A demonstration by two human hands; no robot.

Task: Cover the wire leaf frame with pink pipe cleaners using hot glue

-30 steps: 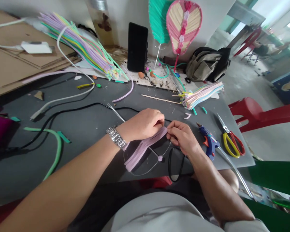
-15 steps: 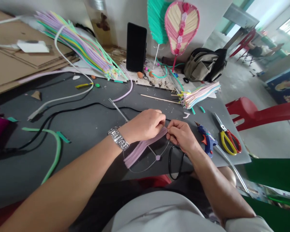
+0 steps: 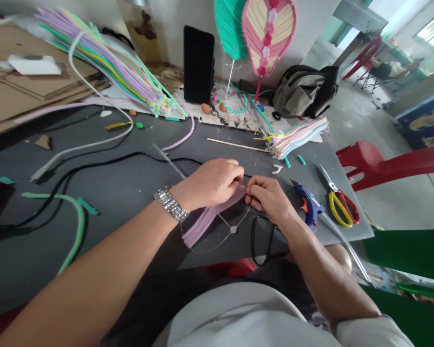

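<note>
Lilac strips (image 3: 206, 217) lie in a flat bunch across a thin wire loop (image 3: 217, 247) carrying a small lilac bead (image 3: 233, 230). The bunch fans down and to the left from between the two hands, above the near part of the dark grey surface (image 3: 29, 250). The left hand (image 3: 211, 183) is curled closed over the bunch's upper end, a silver link bracelet (image 3: 170, 204) on its wrist. The right hand (image 3: 269, 200) pinches that same end with its fingertips, where the wire rises to meet it. Just beyond the right hand sit a loop of black cable (image 3: 262, 239), a blue hot glue gun (image 3: 307, 205) and scissors (image 3: 342, 207) with yellow and red handles. Farther back lie a bundle of pastel strips (image 3: 296, 140) and a wooden skewer (image 3: 238, 145), while a pink leaf-shaped ornament (image 3: 265, 33) stands behind them.
</note>
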